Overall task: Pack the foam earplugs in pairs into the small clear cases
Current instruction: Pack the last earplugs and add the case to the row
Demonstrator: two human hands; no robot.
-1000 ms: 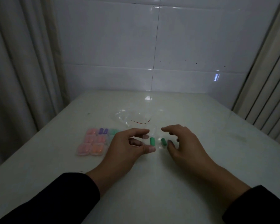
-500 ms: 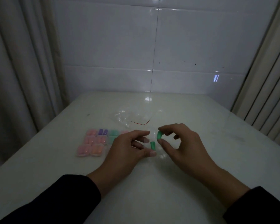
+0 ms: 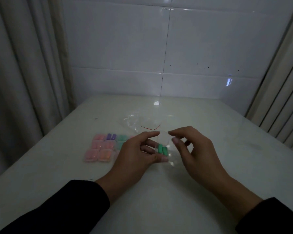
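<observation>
A small clear case (image 3: 163, 140) stands open on the white table (image 3: 159, 191) between my hands, its lid raised. Two green earplugs (image 3: 162, 150) lie side by side in its base. My left hand (image 3: 137, 154) holds the case, thumb at the near edge and forefinger at the lid's top. My right hand (image 3: 193, 149) pinches the lid's right edge with forefinger and thumb. To the left sits a block of several shut cases (image 3: 103, 149) with pink, orange, purple and green earplugs inside.
A crumpled clear plastic bag (image 3: 134, 121) with a red strip lies behind the hands. Curtains hang at both sides and a tiled wall stands behind the table.
My right hand lifted the second green earplug off the table and set it beside the first in the case. It now holds the lid.
</observation>
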